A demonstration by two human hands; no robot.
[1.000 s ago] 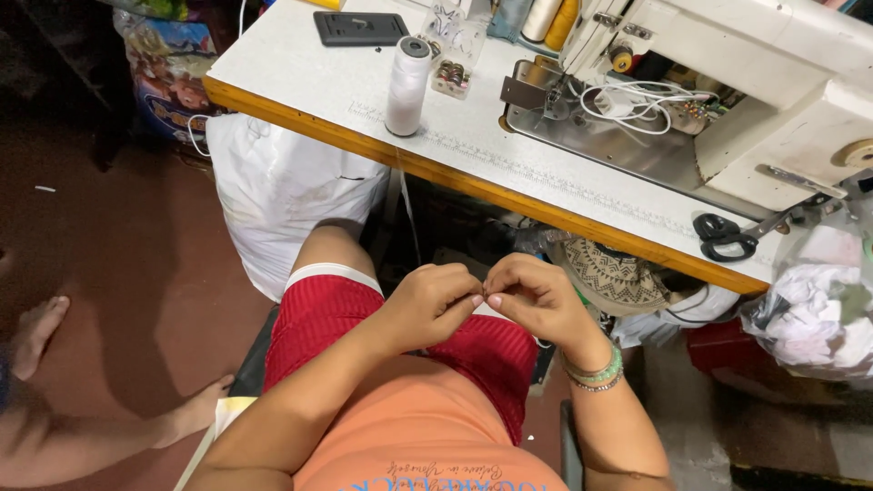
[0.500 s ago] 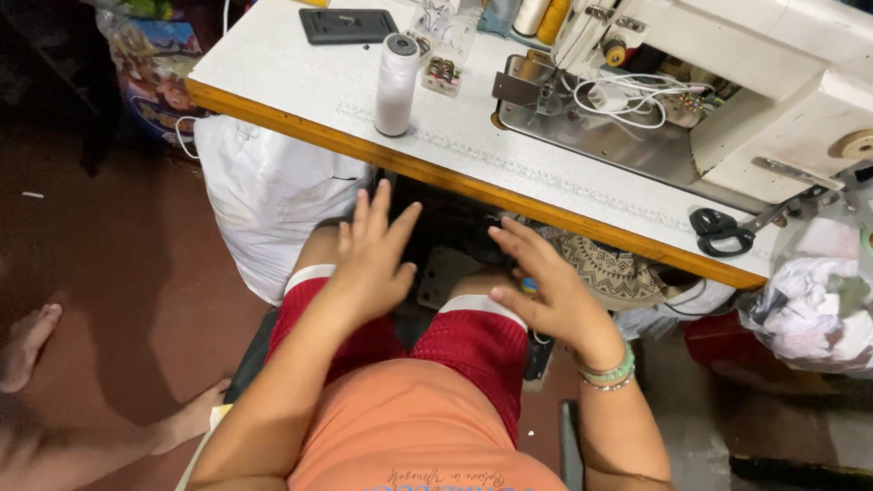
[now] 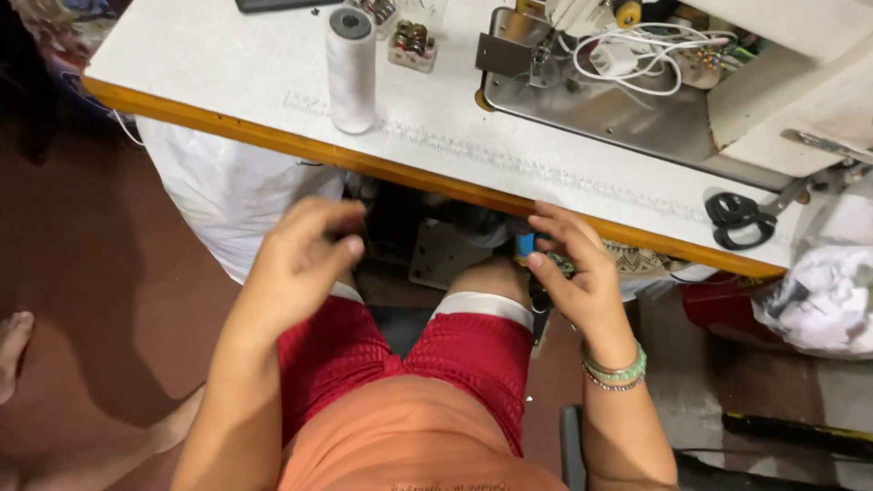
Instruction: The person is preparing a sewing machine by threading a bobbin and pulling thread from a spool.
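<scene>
My left hand hovers over my left knee, just below the table's orange front edge; its fingers are curled and blurred, with nothing seen in them. My right hand is raised at the table's edge over my right knee, fingers apart. Its fingertips are next to a small blue object under the tabletop. It wears green bead bracelets at the wrist. I sit in red shorts and an orange shirt.
On the white tabletop stand a white thread cone, a small box of bobbins, a sewing machine with a white cable, and black scissors. A white sack hangs below left. Crumpled white material lies at right. Someone's bare foot is at left.
My hands were pinched together over my lap, then parted. Both have risen toward the table's edge, the left curling its fingers. The view has moved closer to the table.
</scene>
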